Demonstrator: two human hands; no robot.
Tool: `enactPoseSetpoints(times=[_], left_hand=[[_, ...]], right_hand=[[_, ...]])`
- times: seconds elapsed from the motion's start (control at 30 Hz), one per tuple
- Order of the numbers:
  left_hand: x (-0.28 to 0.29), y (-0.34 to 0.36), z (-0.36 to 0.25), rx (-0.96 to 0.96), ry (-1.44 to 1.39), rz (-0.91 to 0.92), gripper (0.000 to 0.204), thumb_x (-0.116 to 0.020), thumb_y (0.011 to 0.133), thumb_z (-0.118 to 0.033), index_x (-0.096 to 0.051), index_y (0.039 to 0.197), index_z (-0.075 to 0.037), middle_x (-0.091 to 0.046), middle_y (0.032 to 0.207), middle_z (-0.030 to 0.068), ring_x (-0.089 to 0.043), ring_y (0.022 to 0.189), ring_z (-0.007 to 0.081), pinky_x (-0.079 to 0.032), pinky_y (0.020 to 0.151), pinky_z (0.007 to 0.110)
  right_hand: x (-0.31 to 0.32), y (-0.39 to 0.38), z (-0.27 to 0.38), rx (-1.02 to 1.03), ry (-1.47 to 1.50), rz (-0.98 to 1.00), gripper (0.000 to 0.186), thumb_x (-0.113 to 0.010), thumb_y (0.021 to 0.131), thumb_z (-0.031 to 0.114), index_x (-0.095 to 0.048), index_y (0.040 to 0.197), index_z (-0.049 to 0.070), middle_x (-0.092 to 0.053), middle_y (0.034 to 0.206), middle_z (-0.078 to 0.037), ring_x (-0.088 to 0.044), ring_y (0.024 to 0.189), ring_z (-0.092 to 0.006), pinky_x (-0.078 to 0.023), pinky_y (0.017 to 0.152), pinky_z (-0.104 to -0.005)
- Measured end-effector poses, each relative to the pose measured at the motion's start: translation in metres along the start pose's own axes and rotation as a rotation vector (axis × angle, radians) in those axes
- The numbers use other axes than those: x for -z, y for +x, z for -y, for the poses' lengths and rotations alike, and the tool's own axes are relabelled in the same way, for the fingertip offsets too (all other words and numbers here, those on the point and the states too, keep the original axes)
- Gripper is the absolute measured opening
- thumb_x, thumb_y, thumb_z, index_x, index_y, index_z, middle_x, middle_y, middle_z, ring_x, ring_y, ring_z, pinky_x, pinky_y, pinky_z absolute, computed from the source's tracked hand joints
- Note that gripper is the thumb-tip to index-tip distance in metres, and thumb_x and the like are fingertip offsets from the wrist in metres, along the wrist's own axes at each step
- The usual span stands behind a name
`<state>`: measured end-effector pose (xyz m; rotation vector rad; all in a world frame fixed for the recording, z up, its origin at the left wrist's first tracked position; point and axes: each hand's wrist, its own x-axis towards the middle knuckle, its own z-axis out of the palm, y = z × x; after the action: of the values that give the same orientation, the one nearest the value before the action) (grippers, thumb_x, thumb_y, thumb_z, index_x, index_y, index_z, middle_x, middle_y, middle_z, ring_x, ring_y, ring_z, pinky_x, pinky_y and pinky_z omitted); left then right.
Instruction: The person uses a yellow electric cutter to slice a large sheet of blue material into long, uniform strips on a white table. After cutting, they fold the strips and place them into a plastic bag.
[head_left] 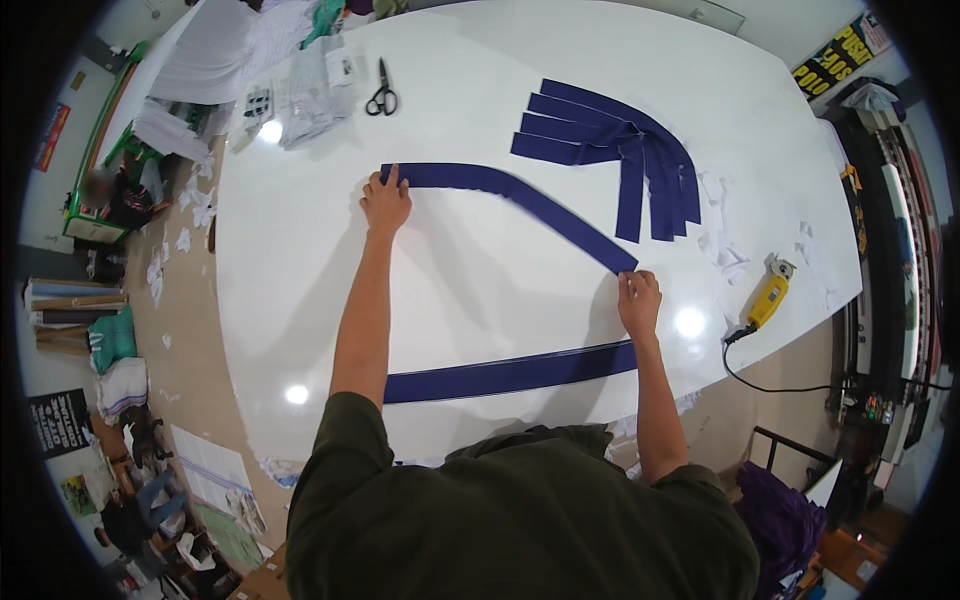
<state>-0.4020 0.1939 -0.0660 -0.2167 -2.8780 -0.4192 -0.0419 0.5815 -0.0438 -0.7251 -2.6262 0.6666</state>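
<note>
A long navy fabric strip [510, 186] stretches between my two hands over the white table, bending downward toward its right end. My left hand [386, 203] grips its left end, with fingers on top of the cloth. At the lower right end, my right hand [639, 300] pinches the strip's corner. Closer to my body lies another navy strip [510, 372], running across the table below both hands. Beyond my right hand, several navy strips [630, 140] are heaped in a fanned, bent bundle.
The white table [470, 270] carries black scissors [382, 92] and clear plastic packages [315, 95] at the far left. A yellow corded electric cutter [768, 298] lies at the right edge, near white scraps [722, 240]. Other people [125, 195] are on the left, away from the table.
</note>
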Motion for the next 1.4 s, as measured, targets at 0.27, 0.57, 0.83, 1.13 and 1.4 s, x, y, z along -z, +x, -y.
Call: enactPoseSetpoints(times=[0.27,0.57,0.83,1.13,1.4], left_hand=[[-0.007,-0.017,0.016,0.082,-0.076,-0.066,0.019,-0.068,0.093,-0.021,-0.067,0.109,-0.01,-0.063,0.119,0.0109,-0.059,0.113,0.0326,-0.047,0.091,0.051],[0.077,-0.11,0.109,0.3,-0.821,-0.034,0.036,-0.07,0.096,-0.012,-0.063,0.126,0.005,-0.07,0.111,0.0127,-0.066,0.099,0.0184,-0.053,0.087,0.031],[0.2,-0.275,0.103,0.661,-1.021,0.275,0.018,-0.065,0.101,-0.019,-0.065,0.108,-0.002,-0.063,0.095,-0.0008,-0.057,0.088,0.0063,-0.049,0.082,0.025],[0.157,-0.349,0.111,0.594,-0.803,0.249,0.021,-0.066,0.1,-0.014,-0.053,0.085,-0.007,-0.049,0.074,-0.0045,-0.044,0.068,0.0039,-0.042,0.06,0.022],[0.162,-0.355,0.1,0.401,-0.614,0.236,0.026,-0.067,0.097,-0.011,-0.049,0.08,-0.001,-0.046,0.07,-0.0029,-0.037,0.063,0.0065,-0.032,0.055,0.027]], right_hand=[[-0.011,-0.006,-0.032,-0.181,0.232,-0.211,0.014,-0.071,0.091,0.01,-0.07,0.099,-0.001,-0.07,0.089,-0.016,-0.068,0.076,-0.0318,-0.054,0.072,-0.0399],[0.051,-0.03,-0.031,-0.325,0.392,0.052,0.024,-0.064,0.097,0.012,-0.07,0.113,-0.005,-0.072,0.091,-0.015,-0.068,0.083,-0.0212,-0.053,0.078,-0.0337],[0.094,-0.102,-0.047,-0.397,0.364,0.126,0.016,-0.065,0.097,0.014,-0.067,0.103,-0.002,-0.069,0.085,-0.008,-0.062,0.077,-0.0144,-0.051,0.072,-0.03],[0.08,-0.13,-0.062,-0.404,0.382,-0.002,0.018,-0.069,0.092,0.005,-0.062,0.108,0.001,-0.067,0.096,-0.005,-0.058,0.079,-0.0114,-0.049,0.071,-0.0275],[0.077,-0.135,-0.068,-0.422,0.411,-0.072,0.023,-0.067,0.09,0.002,-0.061,0.112,0.001,-0.066,0.1,-0.007,-0.06,0.08,-0.0123,-0.049,0.07,-0.0281]])
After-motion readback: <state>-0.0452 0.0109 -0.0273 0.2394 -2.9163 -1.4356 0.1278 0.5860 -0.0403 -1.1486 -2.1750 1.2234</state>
